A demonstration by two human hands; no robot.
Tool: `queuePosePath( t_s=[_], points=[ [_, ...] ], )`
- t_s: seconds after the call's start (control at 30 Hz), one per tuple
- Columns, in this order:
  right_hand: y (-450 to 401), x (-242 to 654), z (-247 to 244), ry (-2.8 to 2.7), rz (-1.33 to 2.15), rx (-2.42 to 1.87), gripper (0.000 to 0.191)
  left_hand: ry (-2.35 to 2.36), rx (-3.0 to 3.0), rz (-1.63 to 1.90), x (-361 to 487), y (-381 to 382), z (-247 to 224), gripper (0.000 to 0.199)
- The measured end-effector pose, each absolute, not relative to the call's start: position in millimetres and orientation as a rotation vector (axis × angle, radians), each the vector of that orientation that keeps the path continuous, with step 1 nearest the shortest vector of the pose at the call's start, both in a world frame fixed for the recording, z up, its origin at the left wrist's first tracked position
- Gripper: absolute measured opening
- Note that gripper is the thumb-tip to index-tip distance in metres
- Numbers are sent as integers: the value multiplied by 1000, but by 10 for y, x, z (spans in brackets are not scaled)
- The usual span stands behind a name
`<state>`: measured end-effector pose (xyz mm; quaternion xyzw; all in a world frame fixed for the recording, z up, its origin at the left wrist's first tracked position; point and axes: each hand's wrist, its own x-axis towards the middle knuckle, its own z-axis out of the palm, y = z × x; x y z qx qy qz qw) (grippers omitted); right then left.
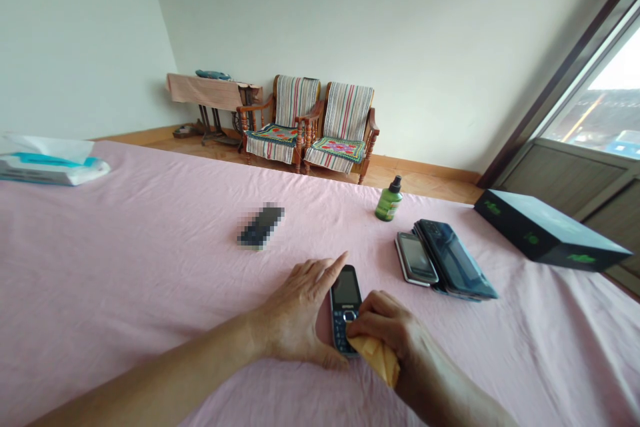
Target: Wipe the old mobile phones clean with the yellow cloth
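A dark keypad mobile phone [346, 288] lies face up on the pink sheet, its screen toward the far side. My left hand [300, 313] brackets it from the left, with the index finger at its top end and the thumb at its bottom end. Bunched in the closed fingers of my right hand [393, 323] is a yellow cloth [376, 355], pressed against the phone's keypad. Part of the keypad is hidden under the cloth and fingers.
Beyond my hands lies a pixelated dark object [261, 227]. To the right are a green spray bottle [389, 200], a small silver-edged phone [416, 257], stacked larger phones [455, 260] and a black box [545, 230]. A tissue pack [55, 168] sits far left. Two chairs [340, 123] stand behind.
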<state>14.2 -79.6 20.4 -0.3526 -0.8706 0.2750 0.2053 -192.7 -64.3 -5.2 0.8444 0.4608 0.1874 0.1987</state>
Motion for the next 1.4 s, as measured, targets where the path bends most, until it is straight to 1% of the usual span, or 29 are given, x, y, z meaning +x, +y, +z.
queuePosePath(
  t_s=[0.43, 0.6, 0.83, 1.0, 1.23, 1.4],
  points=[
    [-800, 135, 82, -2362, 745, -998, 34, 1266, 2365, 549, -1930, -648, -35, 128],
    [-815, 129, 67, -2325, 729, -1033, 33, 1265, 2367, 550, -1937, -648, -47, 126],
    [-838, 127, 121, -2346, 778, -948, 33, 1281, 2351, 505, -1926, -644, -20, 127],
    [-836, 113, 85, -2326, 752, -1001, 27, 1272, 2355, 542, -1926, -648, -28, 126],
    [-830, 141, 149, -2348, 774, -998, 32, 1278, 2355, 523, -1930, -647, -39, 126],
    [-827, 116, 109, -2333, 710, -1026, 27, 1276, 2384, 537, -1929, -646, -35, 126]
  ],
)
